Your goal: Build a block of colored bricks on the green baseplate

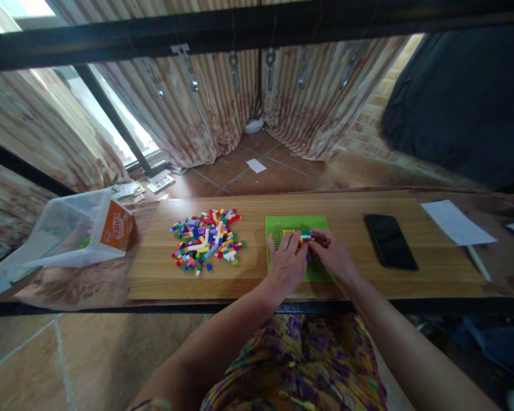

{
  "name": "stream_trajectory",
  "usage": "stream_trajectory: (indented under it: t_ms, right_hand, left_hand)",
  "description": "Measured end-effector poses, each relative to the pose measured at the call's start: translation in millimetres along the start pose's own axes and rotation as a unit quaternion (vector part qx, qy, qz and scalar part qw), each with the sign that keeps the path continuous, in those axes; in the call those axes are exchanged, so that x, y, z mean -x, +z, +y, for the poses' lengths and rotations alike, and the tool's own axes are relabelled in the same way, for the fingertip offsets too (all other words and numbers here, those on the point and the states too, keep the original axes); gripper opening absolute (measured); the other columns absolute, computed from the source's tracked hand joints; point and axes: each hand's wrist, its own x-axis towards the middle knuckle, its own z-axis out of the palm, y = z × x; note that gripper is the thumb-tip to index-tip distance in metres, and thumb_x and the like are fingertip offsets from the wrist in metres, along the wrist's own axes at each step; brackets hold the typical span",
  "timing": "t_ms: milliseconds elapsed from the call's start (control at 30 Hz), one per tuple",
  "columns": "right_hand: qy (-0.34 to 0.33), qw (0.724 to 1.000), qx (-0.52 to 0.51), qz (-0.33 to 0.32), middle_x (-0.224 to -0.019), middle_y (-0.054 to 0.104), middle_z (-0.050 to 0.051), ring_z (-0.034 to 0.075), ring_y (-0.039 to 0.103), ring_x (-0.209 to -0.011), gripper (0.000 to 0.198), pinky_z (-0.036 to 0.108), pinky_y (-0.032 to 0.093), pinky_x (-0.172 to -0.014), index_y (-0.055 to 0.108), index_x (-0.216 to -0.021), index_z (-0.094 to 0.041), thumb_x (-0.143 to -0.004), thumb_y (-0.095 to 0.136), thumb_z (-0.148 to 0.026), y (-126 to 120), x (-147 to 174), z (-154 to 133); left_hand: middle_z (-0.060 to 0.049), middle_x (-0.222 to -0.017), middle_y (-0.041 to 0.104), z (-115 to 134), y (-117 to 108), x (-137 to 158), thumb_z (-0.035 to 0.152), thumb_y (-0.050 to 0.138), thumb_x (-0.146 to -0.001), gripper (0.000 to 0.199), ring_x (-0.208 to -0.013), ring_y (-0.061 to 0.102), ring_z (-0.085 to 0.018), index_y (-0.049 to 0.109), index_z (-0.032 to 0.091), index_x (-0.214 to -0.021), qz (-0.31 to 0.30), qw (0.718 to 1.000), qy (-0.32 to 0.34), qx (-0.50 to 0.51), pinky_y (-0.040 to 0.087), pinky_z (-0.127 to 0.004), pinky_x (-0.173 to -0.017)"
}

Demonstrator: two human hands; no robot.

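Note:
A green studded baseplate [295, 223] lies on the wooden board, with a cluster of coloured toy bricks [305, 234] on it. Over the left part of the plate rests my left hand [288, 261], palm down, fingers stretched toward the bricks and touching them. My right hand [333, 255] comes in from the right, its thumb and fingers closed on a brick at the right end of the cluster. Both hands hide much of the brickwork and the plate's middle. Left of the plate is a loose pile of mixed toy bricks [205, 240].
The wooden board [252, 277] carries a black phone [391, 242] at the right. White paper [457, 222] overlaps its right end, near a pale stick [478, 263]. At the far left, a clear plastic tub [75, 231] with an orange label lies on its side. A black bar [188, 306] runs along the front edge.

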Motion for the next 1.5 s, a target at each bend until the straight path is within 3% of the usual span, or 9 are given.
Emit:
stream_trajectory:
  t_ms: [300, 400, 500, 733, 1000, 1267, 1500]
  right_hand:
    - [-0.046, 0.999, 0.023, -0.015, -0.109, 0.074, 0.011, 0.023, 0.069, -0.097, 0.044, 0.042, 0.054, -0.092, 0.067, -0.111, -0.018, -0.082, 0.059, -0.050, -1, 2, 10]
    - [-0.045, 0.997, 0.061, 0.017, -0.110, 0.074, 0.011, 0.023, 0.069, -0.100, 0.047, 0.044, 0.052, -0.094, 0.067, -0.114, -0.017, -0.088, 0.046, -0.051, -7, 2, 15]
    - [-0.049, 0.996, 0.074, 0.033, -0.107, 0.074, 0.012, 0.025, 0.068, -0.101, 0.047, 0.046, 0.051, -0.095, 0.068, -0.111, -0.017, -0.089, 0.042, -0.050, -9, 2, 17]
    - [-0.062, 0.992, 0.098, 0.056, -0.114, 0.072, 0.013, 0.027, 0.065, -0.108, 0.044, 0.047, 0.046, -0.101, 0.070, -0.107, -0.018, -0.088, 0.040, -0.044, -3, 8, 13]
    - [-0.061, 0.986, 0.147, 0.054, -0.115, 0.070, 0.017, 0.030, 0.063, -0.110, 0.048, 0.049, 0.045, -0.102, 0.069, -0.109, -0.015, -0.088, 0.037, -0.043, -4, 12, 18]
    - [-0.059, 0.972, 0.223, 0.042, -0.119, 0.069, 0.018, 0.034, 0.064, -0.108, 0.056, 0.049, 0.049, -0.095, 0.068, -0.114, -0.014, -0.087, 0.034, -0.050, -14, 13, 35]
    - [-0.043, 0.964, 0.259, 0.050, -0.115, 0.070, 0.019, 0.037, 0.064, -0.107, 0.055, 0.050, 0.049, -0.091, 0.069, -0.109, -0.020, -0.086, 0.033, -0.055, -16, 24, 30]
  left_hand:
    - [-0.013, -0.148, 0.050, 1, -4, 4, 0.024, 0.042, -0.098, 0.036, -0.134, 0.045, -0.030, 0.058, 0.020, -0.131, -0.007, 1.000, 0.014, -0.021, 0.030, -0.068, -0.112]
    - [-0.014, -0.152, 0.046, -2, -13, 16, 0.022, 0.047, -0.095, 0.045, -0.137, 0.042, -0.031, 0.049, 0.022, -0.140, 0.020, 1.000, -0.008, 0.003, 0.033, -0.065, -0.111]
    - [-0.015, -0.151, 0.045, -9, -24, 38, 0.018, 0.053, -0.089, 0.055, -0.137, 0.042, -0.031, 0.045, 0.020, -0.143, 0.048, 0.998, -0.036, 0.028, 0.036, -0.059, -0.112]
    - [-0.014, -0.149, 0.046, -46, -48, 112, 0.011, 0.051, -0.088, 0.052, -0.136, 0.044, -0.030, 0.049, 0.020, -0.139, 0.077, 0.993, -0.083, 0.037, 0.040, -0.054, -0.111]
    - [-0.016, -0.142, 0.051, -95, -71, 175, 0.011, 0.053, -0.086, 0.050, -0.131, 0.049, -0.031, 0.052, 0.017, -0.135, 0.132, 0.968, -0.212, 0.026, 0.043, -0.054, -0.109]
    - [-0.016, -0.130, 0.058, -126, -87, 176, 0.016, 0.056, -0.085, 0.047, -0.124, 0.054, -0.029, 0.053, 0.014, -0.132, 0.176, 0.926, -0.329, 0.055, 0.045, -0.050, -0.108]
    - [-0.009, -0.110, 0.062, -133, -85, 163, 0.012, 0.060, -0.082, 0.037, -0.109, 0.059, -0.024, 0.059, 0.019, -0.118, 0.174, 0.929, -0.312, 0.098, 0.051, -0.043, -0.097]
